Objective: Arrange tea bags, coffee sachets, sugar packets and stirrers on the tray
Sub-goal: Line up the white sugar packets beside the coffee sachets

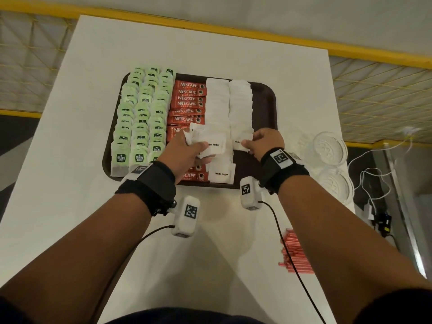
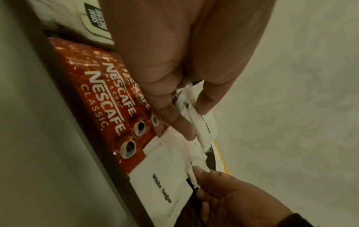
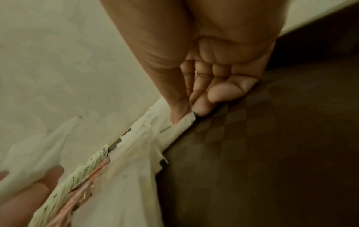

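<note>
Sugar step: left hand (image 1: 184, 148) grips a bunch of sugar packets (image 1: 205, 141); right hand (image 1: 264, 142) pinches one, probably laying it on the right row next.

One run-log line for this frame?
left hand: holds sugar packet bunch | right hand: pinches one sugar packet over tray | stirrers: on table, unplaced

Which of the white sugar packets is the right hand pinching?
The right hand pinches the nearest white paper sugar packet of the right-hand sugar column on the brown tray; the left hand grips a separate bunch.
</note>
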Available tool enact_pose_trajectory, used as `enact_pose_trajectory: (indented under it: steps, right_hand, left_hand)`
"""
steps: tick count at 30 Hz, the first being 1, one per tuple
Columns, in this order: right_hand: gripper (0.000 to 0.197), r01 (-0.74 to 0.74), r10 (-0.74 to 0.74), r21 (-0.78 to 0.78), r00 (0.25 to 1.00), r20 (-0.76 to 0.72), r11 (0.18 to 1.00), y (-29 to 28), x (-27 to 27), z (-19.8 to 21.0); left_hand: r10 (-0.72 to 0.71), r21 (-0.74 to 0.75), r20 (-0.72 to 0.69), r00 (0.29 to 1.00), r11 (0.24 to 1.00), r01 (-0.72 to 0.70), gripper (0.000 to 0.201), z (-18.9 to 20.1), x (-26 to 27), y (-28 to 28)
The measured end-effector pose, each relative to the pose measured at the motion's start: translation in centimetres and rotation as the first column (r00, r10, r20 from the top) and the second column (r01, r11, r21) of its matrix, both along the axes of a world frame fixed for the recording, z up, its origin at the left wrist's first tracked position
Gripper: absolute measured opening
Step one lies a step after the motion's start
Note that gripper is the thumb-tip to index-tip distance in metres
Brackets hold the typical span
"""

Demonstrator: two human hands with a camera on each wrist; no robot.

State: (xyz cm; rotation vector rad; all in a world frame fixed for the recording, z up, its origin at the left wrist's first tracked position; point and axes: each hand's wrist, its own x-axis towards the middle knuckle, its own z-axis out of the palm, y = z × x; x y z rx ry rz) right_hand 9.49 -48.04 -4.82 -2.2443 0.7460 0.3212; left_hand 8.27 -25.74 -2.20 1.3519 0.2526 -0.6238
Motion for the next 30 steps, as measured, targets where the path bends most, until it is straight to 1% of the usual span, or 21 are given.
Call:
enact_pose_trajectory:
  steps: [3, 5, 6, 7, 9, 11, 13, 15, 17, 19, 22, 25, 27, 30]
  right_hand:
    - [0.029, 0.001, 0.004, -0.099, 0.999, 0.05, 0.995, 0.1, -0.3, 0.5]
    - [0.034, 0.038, -0.024, -0.094, 0.989, 0.146, 0.995, 0.5, -0.9, 1.6]
    - [0.035, 0.033, -0.022, -0.057, 0.983, 0.181, 0.998, 0.7, -1.2, 2.2]
    - [0.037, -0.001, 0.001, -0.001, 0.982, 0.191, 1.0, 1.1, -1.5, 3.0]
    - [0.041, -0.101, 0.076, 0.181, 0.987, 0.139, 0.978, 1.9, -2.2, 4.2]
    - [0.038, -0.163, 0.145, 0.322, 0.986, 0.079, 0.933, 2.5, -3.0, 4.6]
    - [0.03, -0.148, 0.122, 0.37, 0.988, 0.091, 0.917, 2.3, -3.5, 4.2]
    - [0.019, -0.061, 0.015, 0.375, 0.992, 0.125, 0.925, 1.8, -3.8, 3.5]
    - [0.009, 0.029, -0.075, 0.313, 0.988, 0.135, 0.949, 0.9, -3.8, 2.7]
    - [0.008, 0.05, -0.075, 0.2, 0.991, 0.115, 0.978, 0.0, -3.6, 1.8]
    - [0.017, -0.021, 0.016, 0.092, 0.998, 0.057, 0.996, -0.4, -3.2, 0.9]
    - [0.021, -0.047, 0.047, 0.012, 0.999, 0.014, 0.999, -0.1, -2.6, 0.8]
    - [0.027, -0.025, 0.026, -0.041, 0.999, 0.019, 0.999, -0.1, -2.4, 0.7]
    - [0.033, 0.021, -0.011, -0.104, 0.995, 0.099, 0.994, 0.3, -3.0, 1.5]
  left_hand:
    - [-0.028, -0.007, -0.001, 1.0, 1.0, 0.028, 0.043, -0.3, 0.1, 0.0]
    - [-0.043, -0.007, 0.01, 0.999, 0.999, 0.043, 0.043, -0.2, 0.1, -0.3]
    - [-0.043, -0.006, 0.015, 0.999, 0.999, 0.043, 0.043, -0.2, 0.0, -0.5]
    - [-0.039, -0.007, 0.015, 0.999, 0.999, 0.039, 0.044, -0.2, 0.0, -0.7]
    - [-0.034, -0.016, 0.019, 0.999, 0.999, 0.034, 0.046, -0.1, 0.0, -1.2]
    - [-0.055, -0.016, 0.037, 0.998, 0.998, 0.055, 0.046, 0.0, -0.1, -1.7]
    - [-0.062, -0.01, 0.043, 0.997, 0.998, 0.063, 0.042, 0.2, -0.2, -2.1]
    - [-0.041, -0.009, 0.025, 0.999, 0.999, 0.041, 0.038, 0.3, -0.3, -2.2]
    - [-0.006, -0.011, -0.005, 1.0, 1.0, 0.006, 0.036, 0.2, -0.3, -1.9]
    - [-0.007, 0.01, -0.013, 1.0, 1.0, 0.007, 0.034, 0.1, -0.4, -1.4]
    - [-0.033, 0.032, -0.019, 0.999, 0.999, 0.034, 0.037, -0.1, -0.7, -0.8]
    - [-0.061, 0.041, -0.026, 0.998, 0.997, 0.062, 0.04, -0.2, -0.8, -0.7]
    - [-0.072, 0.054, -0.016, 0.997, 0.996, 0.072, 0.041, -0.3, -0.8, -0.8]
    - [-0.081, 0.06, 0.003, 0.997, 0.995, 0.081, 0.04, -0.3, -0.8, -0.8]
